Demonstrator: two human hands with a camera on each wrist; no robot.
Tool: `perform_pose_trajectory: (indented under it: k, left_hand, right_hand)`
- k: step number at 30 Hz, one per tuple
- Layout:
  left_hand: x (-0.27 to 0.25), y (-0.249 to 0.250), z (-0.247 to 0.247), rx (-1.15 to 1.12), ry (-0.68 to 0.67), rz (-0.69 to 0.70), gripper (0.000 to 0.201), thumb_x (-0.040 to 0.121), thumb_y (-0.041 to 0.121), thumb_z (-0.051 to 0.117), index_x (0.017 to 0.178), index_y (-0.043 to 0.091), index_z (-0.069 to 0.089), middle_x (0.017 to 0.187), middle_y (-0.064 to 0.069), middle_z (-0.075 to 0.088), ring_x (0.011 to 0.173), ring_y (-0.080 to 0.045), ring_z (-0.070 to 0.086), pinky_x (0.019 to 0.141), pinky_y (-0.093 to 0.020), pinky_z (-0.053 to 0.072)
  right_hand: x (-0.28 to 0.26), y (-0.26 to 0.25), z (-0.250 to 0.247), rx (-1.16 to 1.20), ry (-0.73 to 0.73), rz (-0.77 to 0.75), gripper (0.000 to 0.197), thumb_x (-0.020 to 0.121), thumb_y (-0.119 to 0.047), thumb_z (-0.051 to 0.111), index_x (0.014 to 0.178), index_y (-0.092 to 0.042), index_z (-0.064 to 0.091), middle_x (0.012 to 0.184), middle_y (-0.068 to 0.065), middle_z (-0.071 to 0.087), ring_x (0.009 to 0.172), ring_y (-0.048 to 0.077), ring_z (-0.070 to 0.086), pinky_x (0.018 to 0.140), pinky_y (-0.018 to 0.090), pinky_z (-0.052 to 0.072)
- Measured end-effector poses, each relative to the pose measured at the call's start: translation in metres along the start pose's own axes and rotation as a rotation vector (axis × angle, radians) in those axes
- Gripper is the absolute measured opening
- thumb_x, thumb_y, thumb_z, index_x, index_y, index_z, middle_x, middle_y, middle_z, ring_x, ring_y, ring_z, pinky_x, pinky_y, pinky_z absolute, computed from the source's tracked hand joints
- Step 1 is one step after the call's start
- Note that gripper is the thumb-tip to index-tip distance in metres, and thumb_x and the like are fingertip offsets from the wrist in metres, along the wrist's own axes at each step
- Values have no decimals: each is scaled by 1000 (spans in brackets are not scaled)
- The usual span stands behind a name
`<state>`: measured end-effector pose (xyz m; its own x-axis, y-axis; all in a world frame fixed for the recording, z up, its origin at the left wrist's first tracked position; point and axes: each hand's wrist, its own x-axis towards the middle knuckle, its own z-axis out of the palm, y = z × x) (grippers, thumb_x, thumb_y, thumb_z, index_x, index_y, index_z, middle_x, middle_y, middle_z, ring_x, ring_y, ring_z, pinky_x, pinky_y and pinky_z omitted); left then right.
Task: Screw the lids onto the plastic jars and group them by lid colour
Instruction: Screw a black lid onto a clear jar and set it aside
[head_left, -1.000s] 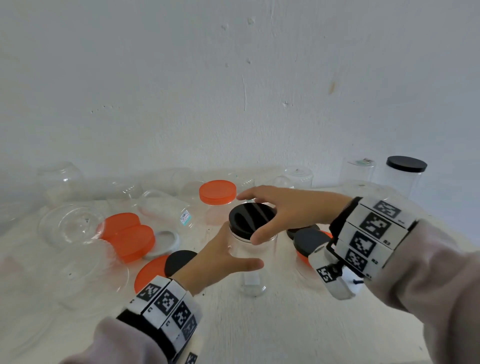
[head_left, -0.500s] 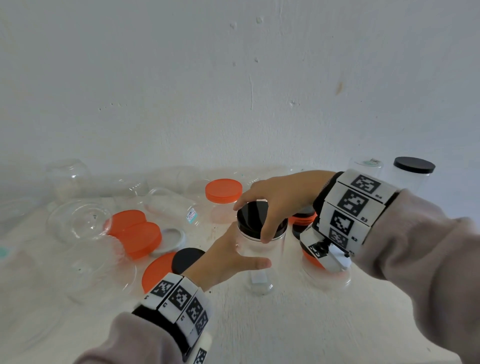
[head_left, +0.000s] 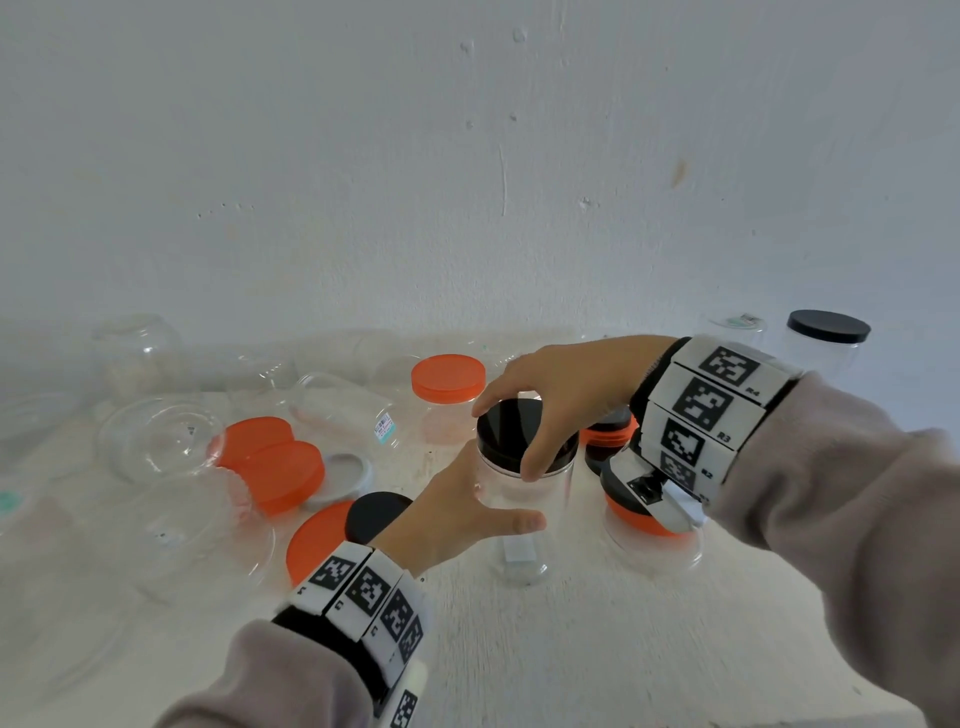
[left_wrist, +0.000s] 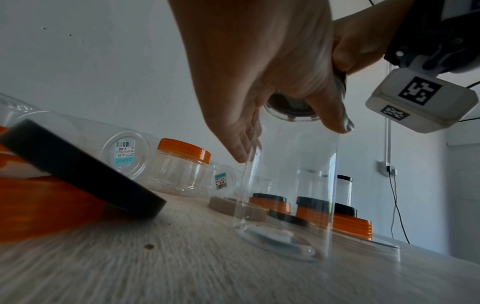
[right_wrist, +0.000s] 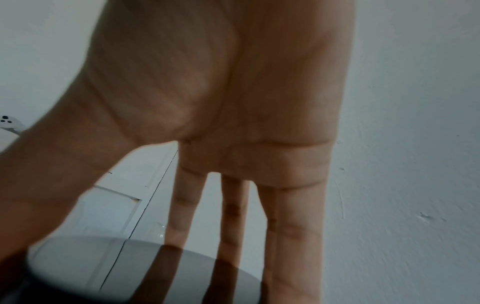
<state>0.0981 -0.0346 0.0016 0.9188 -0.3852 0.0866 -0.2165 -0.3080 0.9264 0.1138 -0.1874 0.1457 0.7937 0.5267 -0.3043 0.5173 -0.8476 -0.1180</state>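
Gripping black lid (head_left: 511, 432), right hand (head_left: 563, 387); left hand (head_left: 457, 512) clasps jar (head_left: 524, 514), fingers hidden.

light: soft, even daylight | shadows: faint | blur: right wrist view, table edges | distortion: wide-angle bowing

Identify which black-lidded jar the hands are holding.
The tall clear jar at centre front: both hands grip it, while the other black-lidded jar stands untouched at far right.
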Motion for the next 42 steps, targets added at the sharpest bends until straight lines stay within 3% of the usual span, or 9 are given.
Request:
perform_pose_trajectory:
  k: [5,11,18,24,28,30,35,39,42]
  left_hand:
    - [1,-1,0,-9,-10,6,95,71,27,84,146,31,27,142,13,46,133,-8,40,112,-38,34]
    - [-1,-3,-2,20,8,9,89,70,35,84,142,40,33,124,37,42,114,13,40,86,-7,32]
    - [1,-3,0,31,3,10,88,71,30,83,140,37,28,137,19,45,124,1,42,95,-14,35]
    - [1,-4,0,31,8,14,85,71,32,83,134,45,27,131,24,46,116,9,43,83,-5,35]
    - [1,-6,-1,43,29,16,90,68,38,84,142,37,31,135,23,44,125,0,41,99,-20,34]
    - [0,-6,-1,40,33,14,93,68,39,85,143,36,31,136,21,44,128,-3,40,102,-25,35]
    - [2,-5,1,43,24,13,90,70,34,84,141,37,29,138,19,46,126,-2,42,99,-19,36]
    - [2,-4,1,32,18,13,90,70,34,84,139,42,27,137,19,47,125,0,43,94,-14,35]
    - [0,-4,1,21,11,25,91,69,36,84,142,40,29,135,25,45,126,2,41,96,-15,34]
  right_hand:
    - [1,-3,3,36,33,58,69,65,-64,75,126,-45,51,123,-11,50,96,22,67,85,37,55]
    - [6,-7,11,-36,117,175,67,64,-81,60,111,-34,51,85,-14,54,52,9,65,53,23,44]
    - [1,-3,-7,11,-102,78,77,72,-55,75,138,-48,37,140,-11,41,126,18,44,97,35,42]
    - [4,-6,-3,-2,-3,100,65,64,-67,74,120,-45,51,104,-17,50,78,15,70,76,32,55]
    - [8,-9,7,-101,113,191,70,67,-81,58,112,-28,51,84,-13,54,48,2,54,53,23,39]
    - [7,-7,8,-84,99,199,74,67,-82,56,116,-26,51,89,-11,57,56,2,54,54,23,39]
    - [1,-5,-5,-5,-101,80,79,71,-54,77,139,-46,37,140,-11,40,126,18,44,96,33,40]
    - [2,-5,-3,-8,-27,61,71,68,-56,78,131,-46,47,130,-14,46,117,15,50,97,36,45]
    - [4,-5,4,9,49,132,65,65,-73,69,118,-39,52,105,-13,55,80,15,67,72,31,53]
